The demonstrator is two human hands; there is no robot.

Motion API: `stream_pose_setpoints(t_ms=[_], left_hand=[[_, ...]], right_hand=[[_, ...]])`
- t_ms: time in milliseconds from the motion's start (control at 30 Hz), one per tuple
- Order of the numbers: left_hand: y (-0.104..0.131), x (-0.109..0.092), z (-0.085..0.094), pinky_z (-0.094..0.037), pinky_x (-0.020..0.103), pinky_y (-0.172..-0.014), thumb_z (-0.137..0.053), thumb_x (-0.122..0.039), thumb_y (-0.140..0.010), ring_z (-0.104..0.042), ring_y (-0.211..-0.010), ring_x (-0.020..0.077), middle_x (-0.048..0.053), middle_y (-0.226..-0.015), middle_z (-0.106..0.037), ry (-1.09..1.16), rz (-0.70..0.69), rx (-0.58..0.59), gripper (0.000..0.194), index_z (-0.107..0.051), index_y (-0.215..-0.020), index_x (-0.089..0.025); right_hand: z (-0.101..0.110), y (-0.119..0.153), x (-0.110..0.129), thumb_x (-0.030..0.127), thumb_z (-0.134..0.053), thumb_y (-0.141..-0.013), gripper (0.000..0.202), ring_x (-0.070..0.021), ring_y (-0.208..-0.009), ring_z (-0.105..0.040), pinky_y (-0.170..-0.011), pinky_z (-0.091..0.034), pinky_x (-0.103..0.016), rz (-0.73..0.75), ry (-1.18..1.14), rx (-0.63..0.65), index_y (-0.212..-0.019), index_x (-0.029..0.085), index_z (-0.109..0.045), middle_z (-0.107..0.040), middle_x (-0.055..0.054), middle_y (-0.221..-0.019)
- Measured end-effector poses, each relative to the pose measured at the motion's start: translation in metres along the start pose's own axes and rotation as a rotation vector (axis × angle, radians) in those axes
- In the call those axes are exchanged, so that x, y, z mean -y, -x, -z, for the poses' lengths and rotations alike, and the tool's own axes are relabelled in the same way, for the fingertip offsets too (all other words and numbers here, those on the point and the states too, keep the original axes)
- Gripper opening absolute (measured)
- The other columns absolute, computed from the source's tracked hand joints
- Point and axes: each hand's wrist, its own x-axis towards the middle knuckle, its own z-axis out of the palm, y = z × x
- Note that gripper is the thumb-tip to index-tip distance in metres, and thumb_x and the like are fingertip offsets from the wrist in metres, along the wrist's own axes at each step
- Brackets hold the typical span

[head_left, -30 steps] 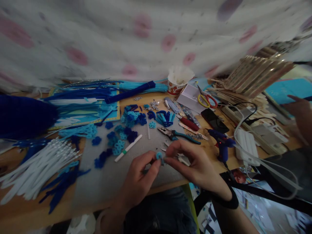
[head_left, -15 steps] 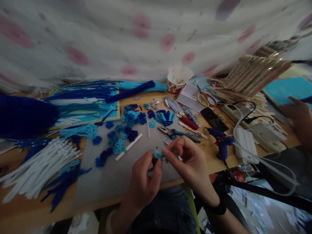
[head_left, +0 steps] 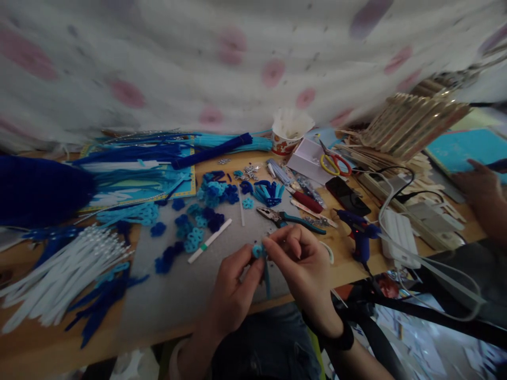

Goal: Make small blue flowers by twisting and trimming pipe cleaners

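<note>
Between both hands is a light blue pipe cleaner [head_left: 257, 251], curled into a small loop with a tail hanging down. My left hand [head_left: 236, 282] pinches the looped part between thumb and forefinger. On the other side, my right hand [head_left: 298, 262] is closed at its fingertips on the same pipe cleaner. Just beyond the hands lie pliers [head_left: 291, 217] with teal handles. A white pen-like stick [head_left: 209, 241] with a green band rests on the grey mat [head_left: 166, 301]. Light blue and dark blue pipe-cleaner flowers [head_left: 194, 239] are scattered left of it.
White pipe cleaners [head_left: 59, 285] are heaped at the left. On the right are a blue glue gun [head_left: 359, 232], a phone [head_left: 347, 196], scissors [head_left: 336, 164], a power strip [head_left: 390, 203] and a white adapter with cables [head_left: 400, 235]. Another person's hand [head_left: 481, 182] is at the far right.
The loop has turned slightly in my fingers, and a tail of pipe cleaner now hangs below it. My right hand has shifted a little.
</note>
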Motion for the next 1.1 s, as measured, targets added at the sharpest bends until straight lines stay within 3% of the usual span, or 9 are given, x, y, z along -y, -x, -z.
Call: stream_pose_setpoints(t_ms=[167, 300, 400, 467, 600, 733, 833, 900, 1100], left_hand=[[0.001, -0.001, 0.0, -0.039, 0.028, -0.063, -0.051, -0.037, -0.101, -0.048, -0.068, 0.0154, -0.001, -0.071, -0.052, 0.126, 0.069, 0.01, 0.029, -0.056, -0.078, -0.021], [0.001, -0.001, 0.001, -0.04, 0.028, -0.064, -0.055, -0.039, -0.099, -0.05, -0.068, 0.0149, -0.001, -0.071, -0.055, 0.163, 0.106, 0.012, 0.028, -0.059, -0.079, -0.019], [-0.001, -0.001, 0.006, -0.04, 0.027, -0.057, -0.06, -0.045, -0.094, -0.048, -0.058, 0.013, -0.002, -0.063, -0.054, 0.334, 0.202, 0.074, 0.032, -0.06, -0.076, -0.019], [-0.002, -0.001, 0.009, -0.04, 0.026, -0.053, -0.066, -0.05, -0.088, -0.048, -0.052, 0.0119, -0.002, -0.057, -0.054, 0.477, 0.283, 0.134, 0.035, -0.061, -0.073, -0.019], [-0.004, -0.001, 0.013, -0.036, 0.024, -0.048, -0.072, -0.051, -0.079, -0.044, -0.044, 0.0093, -0.001, -0.053, -0.055, 0.587, 0.387, 0.255, 0.037, -0.061, -0.066, -0.018], [-0.006, -0.001, 0.017, -0.033, 0.025, -0.048, -0.07, -0.048, -0.08, -0.043, -0.046, 0.0099, -0.001, -0.056, -0.054, 0.522, 0.404, 0.316, 0.033, -0.061, -0.068, -0.018], [-0.008, -0.004, 0.023, -0.035, 0.025, -0.051, -0.063, -0.044, -0.086, -0.044, -0.053, 0.0121, -0.001, -0.061, -0.052, 0.366, 0.335, 0.34, 0.029, -0.06, -0.072, -0.019], [-0.01, -0.008, 0.026, -0.035, 0.026, -0.056, -0.056, -0.037, -0.092, -0.046, -0.059, 0.0139, -0.002, -0.064, -0.051, 0.167, 0.208, 0.317, 0.025, -0.058, -0.073, -0.02], [-0.016, -0.01, 0.025, -0.033, 0.031, -0.062, -0.051, -0.013, -0.091, -0.046, -0.062, 0.0166, -0.003, -0.065, -0.049, -0.422, -0.243, 0.238, 0.026, -0.046, -0.067, -0.023]], right_hand=[[-0.002, 0.002, 0.0, 0.021, -0.073, -0.083, 0.046, -0.0118, -0.052, -0.053, -0.047, -0.045, -0.023, 0.015, -0.007, 0.029, -0.061, 0.025, -0.033, -0.062, 0.002, -0.064], [0.004, 0.0, -0.004, 0.026, -0.075, -0.086, 0.041, -0.0135, -0.057, -0.06, -0.052, -0.052, -0.024, 0.018, 0.019, 0.048, -0.065, 0.025, -0.04, -0.065, 0.001, -0.068], [0.019, -0.007, -0.005, 0.028, -0.076, -0.088, 0.016, -0.0159, -0.07, -0.069, -0.065, -0.058, -0.027, 0.106, 0.095, 0.245, -0.091, 0.024, -0.061, -0.071, 0.0, -0.081], [0.031, -0.013, -0.002, 0.029, -0.072, -0.093, 0.018, -0.0173, -0.08, -0.071, -0.075, -0.059, -0.029, 0.252, 0.218, 0.447, -0.109, 0.024, -0.067, -0.074, -0.003, -0.091], [0.043, -0.022, 0.004, 0.029, -0.06, -0.101, 0.012, -0.0191, -0.088, -0.069, -0.077, -0.057, -0.03, 0.487, 0.377, 0.594, -0.105, 0.023, -0.069, -0.072, -0.006, -0.095], [0.042, -0.024, 0.005, 0.026, -0.055, -0.103, 0.011, -0.0183, -0.083, -0.066, -0.072, -0.054, -0.029, 0.547, 0.437, 0.648, -0.101, 0.023, -0.066, -0.068, -0.005, -0.091], [0.039, -0.024, 0.004, 0.024, -0.052, -0.104, 0.012, -0.0184, -0.081, -0.064, -0.07, -0.052, -0.029, 0.534, 0.468, 0.669, -0.099, 0.022, -0.063, -0.067, -0.006, -0.09], [0.037, -0.024, 0.005, 0.023, -0.054, -0.102, 0.012, -0.0177, -0.077, -0.062, -0.067, -0.049, -0.028, 0.469, 0.476, 0.664, -0.094, 0.021, -0.063, -0.065, -0.004, -0.086], [0.037, -0.026, 0.007, 0.035, -0.054, -0.101, 0.029, -0.0156, -0.067, -0.059, -0.061, -0.044, -0.026, 0.046, 0.475, 0.697, -0.079, 0.019, -0.064, -0.064, -0.001, -0.07]])
